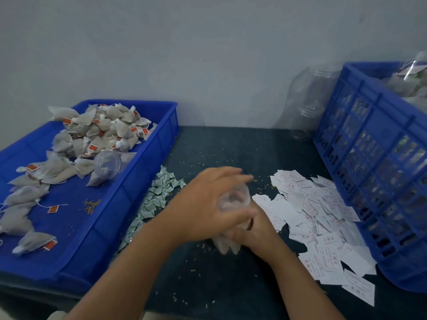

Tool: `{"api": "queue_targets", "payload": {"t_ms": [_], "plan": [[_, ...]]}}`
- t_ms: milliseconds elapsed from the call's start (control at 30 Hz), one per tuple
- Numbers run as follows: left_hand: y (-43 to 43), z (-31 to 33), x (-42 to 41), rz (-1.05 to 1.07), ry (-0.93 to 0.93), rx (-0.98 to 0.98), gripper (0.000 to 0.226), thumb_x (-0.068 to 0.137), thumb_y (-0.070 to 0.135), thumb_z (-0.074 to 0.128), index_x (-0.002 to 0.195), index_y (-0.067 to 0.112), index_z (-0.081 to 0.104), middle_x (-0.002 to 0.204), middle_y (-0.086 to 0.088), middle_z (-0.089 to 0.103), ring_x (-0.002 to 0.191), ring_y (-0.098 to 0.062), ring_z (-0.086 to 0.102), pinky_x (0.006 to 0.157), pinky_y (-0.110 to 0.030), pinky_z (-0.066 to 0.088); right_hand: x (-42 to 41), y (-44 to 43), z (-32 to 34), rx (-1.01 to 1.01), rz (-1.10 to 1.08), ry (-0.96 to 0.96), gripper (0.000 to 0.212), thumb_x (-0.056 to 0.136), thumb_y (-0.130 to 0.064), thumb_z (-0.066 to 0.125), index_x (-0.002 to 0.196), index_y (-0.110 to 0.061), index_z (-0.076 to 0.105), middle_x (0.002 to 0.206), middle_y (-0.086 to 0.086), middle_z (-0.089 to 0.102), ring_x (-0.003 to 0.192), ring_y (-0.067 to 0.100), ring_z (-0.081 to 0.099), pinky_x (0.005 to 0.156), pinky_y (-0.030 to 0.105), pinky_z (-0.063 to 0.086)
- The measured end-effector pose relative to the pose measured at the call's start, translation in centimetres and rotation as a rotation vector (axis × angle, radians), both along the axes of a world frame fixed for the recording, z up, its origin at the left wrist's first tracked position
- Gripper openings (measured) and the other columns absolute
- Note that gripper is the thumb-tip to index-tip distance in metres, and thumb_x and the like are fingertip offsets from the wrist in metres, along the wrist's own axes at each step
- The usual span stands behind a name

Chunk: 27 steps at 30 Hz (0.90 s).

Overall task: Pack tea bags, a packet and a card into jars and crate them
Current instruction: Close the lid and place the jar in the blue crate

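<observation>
While filled jars seem to lie already in the crate [360,88] at right, many tea bags [104,128] wait in the tray [147,172] at left. Cards [312,215] and packets [157,199] are heaped between. At centre both hands grip a stuffed jar [233,198]: left hand [205,204] curled over its top, right hand [251,234] wrapped round its body. Blur hides whether it is capped.

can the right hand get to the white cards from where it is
Probably yes: the cards lie just beside the right hand with nothing between, but it grips the jar with the left hand, so it must let go first.
</observation>
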State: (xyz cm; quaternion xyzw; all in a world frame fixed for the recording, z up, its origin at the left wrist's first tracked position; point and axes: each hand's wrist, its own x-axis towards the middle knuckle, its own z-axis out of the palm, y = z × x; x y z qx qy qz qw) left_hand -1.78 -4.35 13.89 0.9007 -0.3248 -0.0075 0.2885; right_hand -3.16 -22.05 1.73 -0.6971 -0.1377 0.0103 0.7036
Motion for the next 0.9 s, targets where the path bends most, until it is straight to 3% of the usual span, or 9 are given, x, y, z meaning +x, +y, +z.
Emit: {"api": "queue_targets", "payload": {"t_ms": [100, 233, 367, 433, 500, 600, 700, 800, 900], "plan": [[-1.0, -0.6, -1.1, 0.210, 0.168, -0.035, 0.072, 0.083, 0.072, 0.063, 0.146, 0.048, 0.040, 0.144, 0.029, 0.042, 0.128, 0.001, 0.046, 0.109, -0.028, 0.043, 0.0, 0.5, 0.2, -0.116, -0.158, -0.082, 0.068, 0.075, -0.025, 0.086, 0.134, -0.045, 0.060, 0.116, -0.006, 0.079, 0.101, 0.014, 0.078, 0.078, 0.032, 0.062], [-3.1, -1.0, -1.7, 0.334, -0.013, -0.107, 0.055, 0.073, 0.078, 0.067, 0.113, 0.044, 0.053, 0.114, 0.024, 0.055, 0.107, 0.000, 0.055, 0.090, -0.025, 0.046, 0.2, 0.5, 0.1, -0.154, -0.145, -0.071, 0.058, 0.080, -0.030, 0.085, 0.134, -0.035, 0.063, 0.114, -0.005, 0.078, 0.101, 0.018, 0.079, 0.079, 0.048, 0.066], [-1.5, -0.3, -0.5, 0.042, 0.052, -0.174, 0.034, 0.079, 0.050, 0.079, 0.107, 0.037, 0.067, 0.108, 0.018, 0.067, 0.108, -0.005, 0.064, 0.091, -0.030, 0.051, -0.1, -0.8, 0.5, 0.041, 0.141, 0.051, 0.060, 0.076, -0.027, 0.089, 0.130, -0.018, 0.065, 0.114, -0.006, 0.079, 0.110, 0.013, 0.075, 0.089, 0.028, 0.059], [-0.3, 0.1, 0.1, -0.129, 0.149, -0.186, 0.036, 0.080, 0.038, 0.088, 0.111, 0.029, 0.071, 0.114, 0.014, 0.071, 0.115, -0.010, 0.065, 0.097, -0.031, 0.051, -0.4, -0.8, 0.7, 0.064, 0.223, 0.061, 0.070, 0.074, -0.044, 0.093, 0.134, -0.021, 0.067, 0.125, 0.000, 0.075, 0.123, 0.018, 0.070, 0.103, 0.034, 0.056], [0.4, 0.3, 0.5, -0.177, 0.152, -0.173, 0.038, 0.082, 0.038, 0.088, 0.115, 0.026, 0.074, 0.130, 0.015, 0.068, 0.131, -0.004, 0.057, 0.107, -0.021, 0.044, -0.2, -0.5, 0.6, 0.068, 0.198, 0.040, 0.069, 0.074, -0.042, 0.091, 0.136, -0.023, 0.068, 0.132, 0.007, 0.074, 0.128, 0.027, 0.069, 0.108, 0.038, 0.055], [0.2, 0.0, 0.1, 0.042, 0.098, -0.116, 0.038, 0.088, 0.067, 0.066, 0.121, 0.049, 0.070, 0.143, 0.028, 0.054, 0.137, 0.011, 0.041, 0.106, -0.007, 0.030, 0.0, 0.5, 0.6, 0.014, 0.004, 0.000, 0.063, 0.075, -0.034, 0.086, 0.130, -0.012, 0.066, 0.112, 0.012, 0.078, 0.103, 0.029, 0.077, 0.085, 0.038, 0.061], [-2.1, -1.1, -1.0, 0.304, 0.106, -0.120, 0.047, 0.087, 0.077, 0.045, 0.108, 0.044, 0.071, 0.116, 0.024, 0.063, 0.115, 0.005, 0.057, 0.099, -0.023, 0.046, -0.6, 1.4, 0.2, -0.160, -0.108, -0.014, 0.070, 0.066, -0.036, 0.088, 0.131, -0.043, 0.062, 0.102, -0.004, 0.081, 0.083, 0.014, 0.079, 0.068, 0.034, 0.063], [-2.5, -1.9, -1.1, 0.307, -0.036, -0.155, 0.018, 0.096, 0.049, 0.063, 0.094, 0.034, 0.074, 0.103, 0.018, 0.066, 0.103, -0.005, 0.062, 0.092, -0.035, 0.051, -0.6, 1.0, 0.5, -0.147, -0.069, 0.034, 0.062, 0.065, -0.033, 0.090, 0.123, -0.032, 0.067, 0.100, 0.000, 0.082, 0.084, 0.021, 0.080, 0.074, 0.046, 0.066], [-0.7, -2.1, -0.6, -0.060, 0.083, -0.357, 0.010, 0.094, 0.018, 0.071, 0.094, 0.013, 0.080, 0.104, 0.006, 0.072, 0.105, -0.018, 0.069, 0.093, -0.044, 0.054, -0.3, -0.2, 0.5, 0.036, 0.195, 0.107, 0.062, 0.076, -0.034, 0.086, 0.126, -0.003, 0.067, 0.112, 0.002, 0.076, 0.109, 0.022, 0.072, 0.095, 0.045, 0.056]]}}
